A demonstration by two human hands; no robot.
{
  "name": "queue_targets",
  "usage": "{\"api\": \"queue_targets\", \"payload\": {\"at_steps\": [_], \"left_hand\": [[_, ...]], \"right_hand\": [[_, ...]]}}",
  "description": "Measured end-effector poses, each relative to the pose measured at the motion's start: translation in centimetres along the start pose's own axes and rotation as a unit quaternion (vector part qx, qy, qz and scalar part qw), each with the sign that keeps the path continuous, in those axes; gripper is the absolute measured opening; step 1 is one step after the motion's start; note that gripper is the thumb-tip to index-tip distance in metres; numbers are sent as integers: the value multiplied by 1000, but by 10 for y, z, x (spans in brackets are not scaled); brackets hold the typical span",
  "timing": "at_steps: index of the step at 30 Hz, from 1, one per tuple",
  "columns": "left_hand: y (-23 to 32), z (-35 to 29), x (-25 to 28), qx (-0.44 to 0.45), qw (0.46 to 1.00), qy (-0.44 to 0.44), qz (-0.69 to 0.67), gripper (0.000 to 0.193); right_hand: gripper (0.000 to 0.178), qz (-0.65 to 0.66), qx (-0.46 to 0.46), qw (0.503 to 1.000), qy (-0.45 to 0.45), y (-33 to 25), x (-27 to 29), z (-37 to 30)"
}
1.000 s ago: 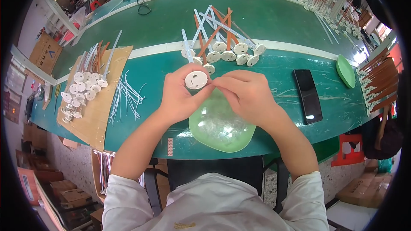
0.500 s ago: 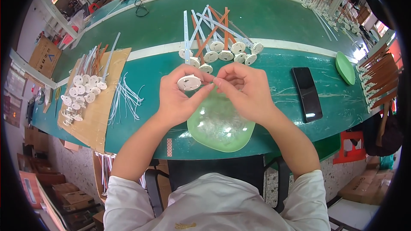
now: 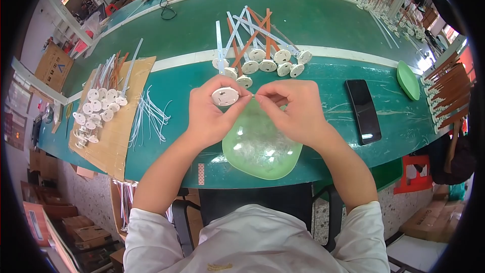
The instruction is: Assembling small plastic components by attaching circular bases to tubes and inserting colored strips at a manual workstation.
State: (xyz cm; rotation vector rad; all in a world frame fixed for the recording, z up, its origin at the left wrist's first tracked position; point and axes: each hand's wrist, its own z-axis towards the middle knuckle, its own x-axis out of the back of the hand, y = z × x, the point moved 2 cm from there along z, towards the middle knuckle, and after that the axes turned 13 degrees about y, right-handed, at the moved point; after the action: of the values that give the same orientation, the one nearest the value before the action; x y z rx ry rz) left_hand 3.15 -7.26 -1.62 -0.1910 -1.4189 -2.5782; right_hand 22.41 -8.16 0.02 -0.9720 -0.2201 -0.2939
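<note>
My left hand (image 3: 212, 116) is closed around a white round disc (image 3: 225, 96) with slots. A pale blue strip (image 3: 219, 40) rising behind that hand seems to belong to the disc. My right hand (image 3: 293, 108) pinches with thumb and forefinger, its tips almost meeting those of the left. A short thin wire end (image 3: 253, 95) shows between the two pinches; the rest is hidden. Below the hands lies a shallow green plastic dish (image 3: 262, 146). Just beyond them, several white discs (image 3: 267, 65) with blue or brown strips lie in a heap.
On the left, more discs with strips (image 3: 101, 102) lie on a cardboard sheet (image 3: 113, 146), beside loose white wires (image 3: 147, 119). A black phone (image 3: 362, 112) and another green dish (image 3: 407, 80) are to the right. Brown-stripped pieces (image 3: 451, 93) stand at the right edge.
The pale blue strip behind my left hand has dropped a little, and the disc has tilted slightly. My fingertips have drawn slightly apart, showing the thin wire end between them.
</note>
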Motion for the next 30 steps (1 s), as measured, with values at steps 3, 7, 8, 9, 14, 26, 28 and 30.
{"api": "queue_targets", "payload": {"at_steps": [3,7,8,9,14,26,28,30], "left_hand": [[-6,-2,-1,-18,1000,4,15,17],[-5,-1,-3,-40,996,-14,-81,39],[-3,-1,-4,-32,989,-27,-139,51],[-2,-2,-2,3,981,-85,-172,62],[4,-7,-13,63,965,-101,-235,55],[-2,-9,-12,104,931,-86,-340,46],[0,-9,-12,110,932,-80,-335,46],[0,-10,-12,115,934,-73,-330,46]], "right_hand": [[7,-59,44,997,-21,0,0,0],[5,-82,140,986,45,-2,-2,-2],[6,-73,163,981,78,-3,-2,-3],[6,-72,165,980,82,-4,-2,-3],[14,-46,249,959,131,-11,-3,-5],[13,-55,278,950,134,-10,-6,-8],[12,-57,278,950,131,-10,-7,-9],[11,-58,277,950,128,-10,-8,-11]]}}
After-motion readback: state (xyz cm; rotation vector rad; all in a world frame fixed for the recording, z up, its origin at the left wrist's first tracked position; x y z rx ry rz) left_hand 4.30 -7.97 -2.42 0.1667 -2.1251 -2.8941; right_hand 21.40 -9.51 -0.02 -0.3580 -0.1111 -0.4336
